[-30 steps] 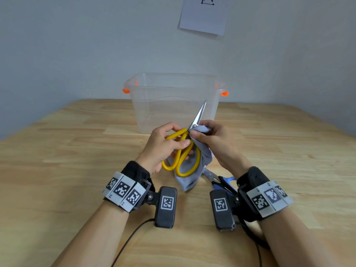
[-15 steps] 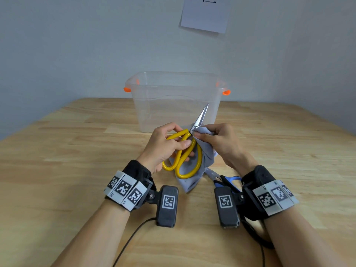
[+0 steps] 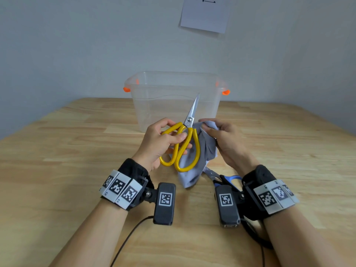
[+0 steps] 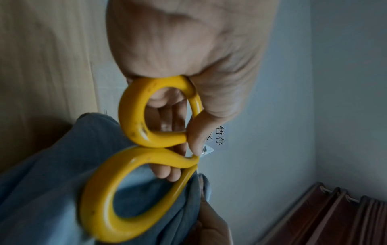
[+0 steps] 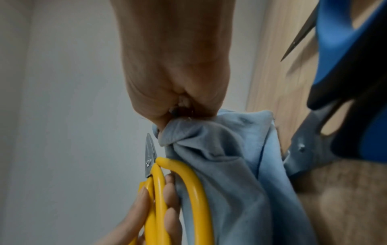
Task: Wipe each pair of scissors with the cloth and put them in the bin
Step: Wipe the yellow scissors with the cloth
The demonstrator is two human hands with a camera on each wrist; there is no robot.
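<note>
- My left hand (image 3: 159, 141) grips the yellow-handled scissors (image 3: 185, 143) by the handle loops, thumb on top near the pivot, fingers curled underneath.
- The scissors are held above the wooden table (image 3: 57, 170), blades closed, tip pointing up and away toward the bin.
- My right hand (image 3: 225, 139) pinches the grey-blue cloth (image 3: 194, 170), bunched between thumb and curled fingers, just right of the scissors' pivot.
- The cloth hangs behind and below the right handle loop; the right wrist view shows it touching that loop.
- The cloth is apart from the blades.
- The clear plastic bin (image 3: 173, 105), with orange clips at both ends, stands on the table beyond my hands.
- A second pair, the blue-handled scissors (image 3: 221, 177), lies flat on the table beside my right wrist, partly covered by the cloth's lower edge and the wrist camera.
</note>
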